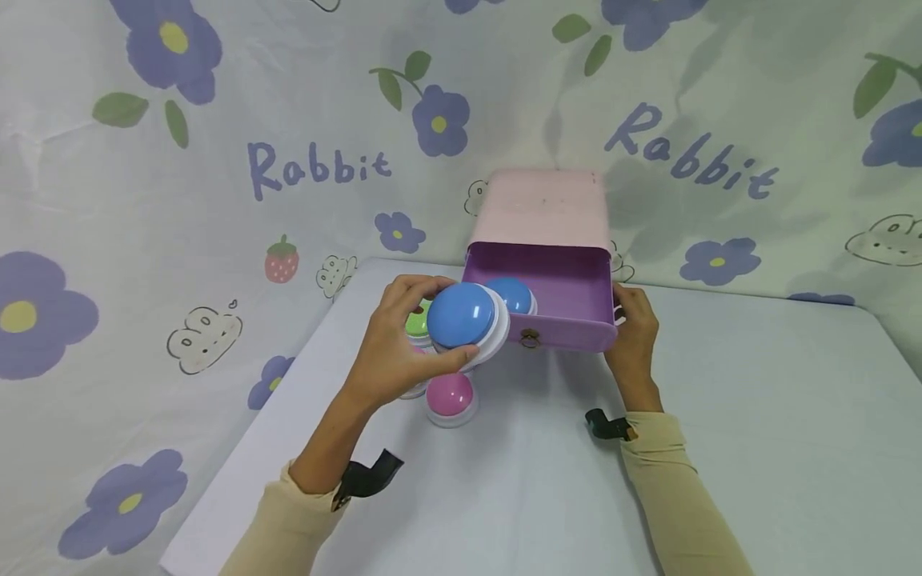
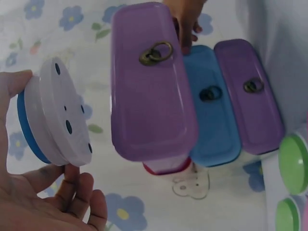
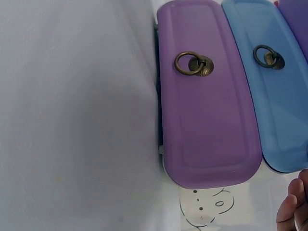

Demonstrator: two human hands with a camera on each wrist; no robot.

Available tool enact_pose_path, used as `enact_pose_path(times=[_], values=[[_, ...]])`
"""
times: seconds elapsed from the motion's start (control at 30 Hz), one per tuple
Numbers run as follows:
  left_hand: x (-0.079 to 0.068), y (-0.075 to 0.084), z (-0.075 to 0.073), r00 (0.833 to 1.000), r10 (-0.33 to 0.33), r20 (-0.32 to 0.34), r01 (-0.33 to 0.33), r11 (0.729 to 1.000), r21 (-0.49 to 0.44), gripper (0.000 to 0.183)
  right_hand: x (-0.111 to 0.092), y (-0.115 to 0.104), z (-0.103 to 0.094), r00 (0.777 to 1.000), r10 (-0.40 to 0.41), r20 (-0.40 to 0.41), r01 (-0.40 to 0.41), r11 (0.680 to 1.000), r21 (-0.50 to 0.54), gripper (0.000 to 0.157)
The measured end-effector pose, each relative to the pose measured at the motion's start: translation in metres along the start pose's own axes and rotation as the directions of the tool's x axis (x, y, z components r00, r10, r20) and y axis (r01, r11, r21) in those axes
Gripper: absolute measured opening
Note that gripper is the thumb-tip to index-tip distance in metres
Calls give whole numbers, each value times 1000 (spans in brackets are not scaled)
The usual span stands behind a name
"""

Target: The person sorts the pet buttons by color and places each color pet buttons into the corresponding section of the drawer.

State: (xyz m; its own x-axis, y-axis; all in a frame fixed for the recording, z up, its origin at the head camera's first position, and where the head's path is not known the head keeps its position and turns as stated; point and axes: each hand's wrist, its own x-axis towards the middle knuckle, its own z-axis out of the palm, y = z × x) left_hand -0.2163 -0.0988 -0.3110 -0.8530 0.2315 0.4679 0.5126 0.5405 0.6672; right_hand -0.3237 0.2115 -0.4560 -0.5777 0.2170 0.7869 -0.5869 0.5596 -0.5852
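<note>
In the head view my left hand (image 1: 392, 348) holds a blue-domed buzzer button (image 1: 461, 314) between thumb and fingers, tilted, in front of a small chest of drawers (image 1: 543, 210). The left wrist view shows the button's white base (image 2: 67, 113) with small dark holes. The chest's purple top drawer (image 1: 569, 332) is pulled out, and a second blue button (image 1: 510, 294) lies inside at its left. My right hand (image 1: 634, 332) is at the right side of the chest; its fingers are partly hidden. A blue drawer (image 2: 211, 115) and a lower purple drawer (image 3: 211, 110) are closed.
Left of the chest, a pink button (image 1: 450, 396) and a green button (image 1: 418, 320) are on the white table (image 1: 533, 488), with another pinkish one partly hidden behind my left hand. A flower-patterned cloth (image 1: 317, 216) hangs behind the chest.
</note>
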Motion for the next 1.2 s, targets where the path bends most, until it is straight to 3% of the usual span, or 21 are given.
enact_pose_path(times=[0.23,0.47,0.87,1.2], values=[[29,13,14,999,32,32,-32,999,-18,72,0,2,-1,1000,-3,9,3,1000,-18,37],[52,22,28,997,-11,77,14,999,-39,71,1,-1,0,1000,11,-7,-11,999,30,36],[81,28,50,991,-29,128,27,999,18,71,1,2,-1,999,32,21,-32,999,-11,40],[94,29,70,986,-1,164,-9,998,58,72,0,1,1,999,50,8,-50,999,-5,42]])
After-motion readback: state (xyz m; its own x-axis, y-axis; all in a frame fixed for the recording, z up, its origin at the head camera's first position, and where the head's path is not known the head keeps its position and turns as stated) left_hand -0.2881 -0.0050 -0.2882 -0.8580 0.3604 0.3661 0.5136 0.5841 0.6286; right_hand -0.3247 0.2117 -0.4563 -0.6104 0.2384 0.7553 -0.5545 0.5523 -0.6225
